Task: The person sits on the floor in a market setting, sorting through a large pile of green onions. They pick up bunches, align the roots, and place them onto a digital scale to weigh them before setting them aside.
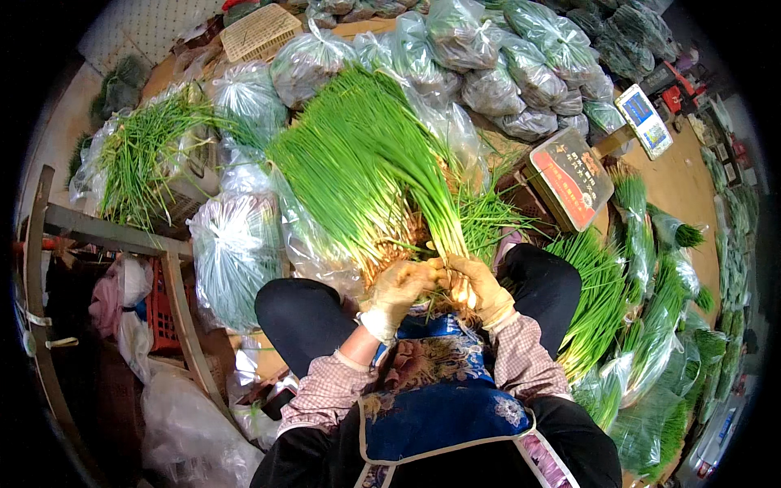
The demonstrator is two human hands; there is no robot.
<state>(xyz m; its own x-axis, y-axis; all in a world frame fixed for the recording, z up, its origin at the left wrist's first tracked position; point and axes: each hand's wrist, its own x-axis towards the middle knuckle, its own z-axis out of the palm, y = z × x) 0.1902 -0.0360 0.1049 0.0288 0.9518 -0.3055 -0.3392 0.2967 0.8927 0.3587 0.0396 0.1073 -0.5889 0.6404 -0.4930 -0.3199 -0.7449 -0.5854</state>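
Observation:
My right hand (483, 290), in a pale yellow glove, is closed round the lower stems of a small bunch of spring onions (440, 213). White bulb ends and brown roots stick out below its fingers. Close beside it, my left hand (396, 294), gloved alike, has its fingers pinched together at the stem ends; what lies between them is too small to make out. A large heap of spring onions (338, 163) lies in front of me on clear plastic, tops pointing away and roots toward my hands. Dry brown scraps (435, 358) lie on my blue apron (443, 419).
Filled clear bags (533, 73) are piled at the back, with another bag (236, 256) at my left. A weighing scale (571, 175) stands at right, above more spring onions (598, 305). Loose green stalks (150, 150) top a crate at left, near a wooden frame (122, 226).

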